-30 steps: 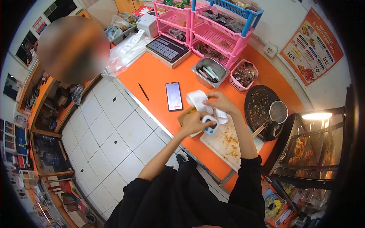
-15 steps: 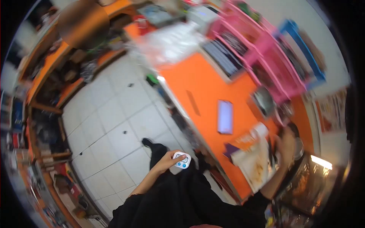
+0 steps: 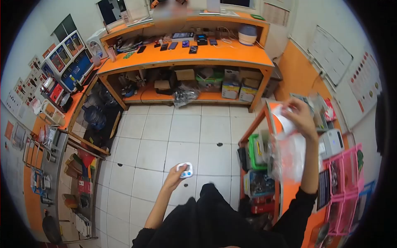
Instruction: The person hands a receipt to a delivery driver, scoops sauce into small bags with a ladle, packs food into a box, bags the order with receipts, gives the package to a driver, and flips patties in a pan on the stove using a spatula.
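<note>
My left hand (image 3: 173, 177) is closed around a small white digital timer (image 3: 186, 170) with round blue buttons, held over the tiled floor. Its thumb lies across the timer's face. My right hand (image 3: 301, 117) is raised above the right-hand counter, its fingers curled in a pinch. A white sheet (image 3: 284, 121) lies right by those fingertips; whether they touch it or hold something else, I cannot make out. Just below the wrist, clear plastic wrap (image 3: 286, 159) covers part of the counter.
Ahead, an orange workbench (image 3: 165, 58) carries several phones, with boxes on the shelf below. On the right are a grey-white device (image 3: 331, 143) and pink racks (image 3: 341, 182); a green bin (image 3: 253, 151) is beneath. Shelving (image 3: 70, 140) lines the left. Tiled floor (image 3: 159, 140) lies between.
The view has swung from the right counter toward the far workbench. My right hand has left the clutter near the phone for the counter's far end. The timer stays in my left hand.
</note>
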Tool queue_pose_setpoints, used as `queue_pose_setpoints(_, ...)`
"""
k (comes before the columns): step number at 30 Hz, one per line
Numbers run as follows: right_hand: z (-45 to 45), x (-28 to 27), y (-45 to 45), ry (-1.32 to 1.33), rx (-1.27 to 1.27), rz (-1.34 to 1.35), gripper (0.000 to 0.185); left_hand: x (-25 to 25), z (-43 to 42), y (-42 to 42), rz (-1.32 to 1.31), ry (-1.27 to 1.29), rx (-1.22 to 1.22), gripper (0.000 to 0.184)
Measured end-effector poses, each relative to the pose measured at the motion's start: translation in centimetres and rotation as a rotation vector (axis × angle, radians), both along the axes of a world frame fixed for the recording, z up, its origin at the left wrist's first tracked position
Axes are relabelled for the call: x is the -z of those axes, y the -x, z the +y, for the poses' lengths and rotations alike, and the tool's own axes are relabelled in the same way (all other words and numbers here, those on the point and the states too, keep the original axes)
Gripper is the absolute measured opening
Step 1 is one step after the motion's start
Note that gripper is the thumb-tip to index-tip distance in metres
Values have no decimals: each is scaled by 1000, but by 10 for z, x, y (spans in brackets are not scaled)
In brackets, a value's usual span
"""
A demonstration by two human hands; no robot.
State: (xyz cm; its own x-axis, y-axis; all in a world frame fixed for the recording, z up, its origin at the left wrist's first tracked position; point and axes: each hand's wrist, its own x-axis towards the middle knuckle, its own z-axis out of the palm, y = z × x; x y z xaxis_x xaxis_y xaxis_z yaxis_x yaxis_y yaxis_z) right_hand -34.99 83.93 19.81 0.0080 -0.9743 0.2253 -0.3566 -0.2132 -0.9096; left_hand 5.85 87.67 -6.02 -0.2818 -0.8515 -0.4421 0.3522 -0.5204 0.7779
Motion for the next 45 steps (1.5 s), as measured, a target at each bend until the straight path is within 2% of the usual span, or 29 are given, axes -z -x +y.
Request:
queue_pose_setpoints(3,-157,21,-41,-23,-160,-248,15,24,-82,-65,87,-82,-245,26)
queue_pose_setpoints(5,-264,25,-64,12,-198,-351,19,40,-126,-115,20,-79,-375,23)
queue_pose_setpoints(7,-365,8,-95,73,-197,-353,20,52,-159,-161,-82,-84,-500,23)
queue_pose_setpoints(9,-478,-12,-116,274,-245,-280,20,53,-182,-192,-117,-150,-669,24)
queue_pose_setpoints(13,-680,-71,-174,394,-357,-527,24,78,-218,-238,-62,-237,-904,20)
queue_pose_setpoints(17,-859,-113,-241,648,-277,-564,46,114,-256,-254,23,-327,-1021,23)
queue_pose_setpoints(21,-1007,-103,-292,787,-106,-582,54,126,-330,-252,59,-490,-1197,30)
queue_pose_setpoints(23,-1088,-100,-304,877,-50,-511,54,226,-343,-310,170,-382,-1001,27)
queue_pose_setpoints(25,-1167,-98,-318,920,-1,-513,58,199,-422,-286,81,-427,-1086,27)
queue_pose_setpoints(27,-1185,-93,-338,734,-87,-755,61,175,-481,-283,57,-448,-1111,27)
queue_pose_setpoints(28,-1203,-91,-346,727,-104,-839,65,167,-506,-287,40,-447,-1114,27)
queue_pose_setpoints(30,-1259,-83,-357,846,-12,-767,68,154,-554,-304,18,-439,-1128,27)
queue_pose_setpoints(37,-1419,-53,-389,855,254,-732,79,133,-667,-329,-53,-493,-1194,27)
queue_pose_setpoints(40,-1454,-46,-390,782,276,-686,80,129,-706,-324,-54,-534,-1201,27)
queue_pose_setpoints(45,-1505,-37,-394,598,265,-767,81,130,-754,-313,-50,-556,-1194,27)
